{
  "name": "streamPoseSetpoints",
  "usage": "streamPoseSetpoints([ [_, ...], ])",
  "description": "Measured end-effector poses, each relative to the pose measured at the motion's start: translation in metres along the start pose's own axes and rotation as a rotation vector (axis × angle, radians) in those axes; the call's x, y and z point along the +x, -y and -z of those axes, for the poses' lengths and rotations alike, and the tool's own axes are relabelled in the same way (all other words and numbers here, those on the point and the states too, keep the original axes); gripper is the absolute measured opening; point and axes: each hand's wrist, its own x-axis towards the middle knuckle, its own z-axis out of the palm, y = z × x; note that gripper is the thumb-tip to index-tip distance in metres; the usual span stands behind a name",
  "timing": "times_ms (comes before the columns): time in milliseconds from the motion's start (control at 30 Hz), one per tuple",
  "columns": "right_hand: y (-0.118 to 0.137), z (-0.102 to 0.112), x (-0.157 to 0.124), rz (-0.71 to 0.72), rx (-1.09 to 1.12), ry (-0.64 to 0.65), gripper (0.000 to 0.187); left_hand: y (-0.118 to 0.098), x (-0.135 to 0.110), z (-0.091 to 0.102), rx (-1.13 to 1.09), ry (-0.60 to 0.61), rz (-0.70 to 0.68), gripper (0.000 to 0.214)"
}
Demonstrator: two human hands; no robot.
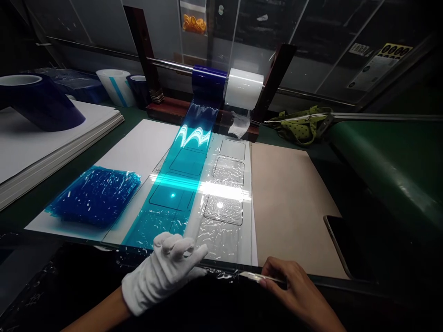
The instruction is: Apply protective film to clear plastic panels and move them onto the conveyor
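Observation:
My left hand (166, 269), in a white glove, lies with fingers spread on the near end of the film at the table's front edge. A strip of blue film (180, 184) and a strip of clear film (224, 203) run from two rolls (226, 87) on a bar down over a clear panel with square outlines. My bare right hand (294, 290) is closed on a thin metal blade (254, 276). The blade's tip points left along the front edge of the clear film.
A pile of crumpled blue film pieces (95, 196) lies on a white sheet at the left. A brown board (290, 203) lies to the right, a dark phone (341, 242) beside it. Tape rolls (117, 85) and stacked white sheets (51, 138) are far left. A green bag (304, 124) sits behind.

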Motion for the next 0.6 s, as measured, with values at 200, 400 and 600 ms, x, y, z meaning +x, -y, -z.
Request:
streamPoseSetpoints([
  [200, -0.005, 0.004, -0.001, -0.025, -0.033, 0.007, 0.025, 0.008, 0.011, 0.006, -0.021, -0.074, -0.053, 0.046],
  [400, 0.01, -0.004, -0.004, -0.085, -0.106, 0.052, 0.023, 0.01, 0.016, 0.012, -0.084, -0.113, -0.058, 0.052],
  [600, 0.012, -0.011, 0.001, -0.021, -0.041, -0.008, 0.021, -0.001, 0.004, 0.006, -0.147, -0.091, -0.015, 0.056],
])
